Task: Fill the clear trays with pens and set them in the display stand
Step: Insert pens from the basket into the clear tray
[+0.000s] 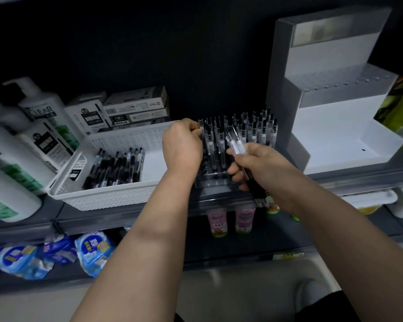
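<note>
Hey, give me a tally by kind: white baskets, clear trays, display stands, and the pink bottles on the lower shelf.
White baskets: 1
Clear trays: 1
Display stands: 1
Pink bottles: 2
Total: 5

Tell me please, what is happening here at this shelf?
A person is filling a clear tray with pens. The left hand pinches one pen standing in the tray; the right hand grips a bundle of pens beside it. More pens lie in the white basket. The display stand is on the right.
</note>
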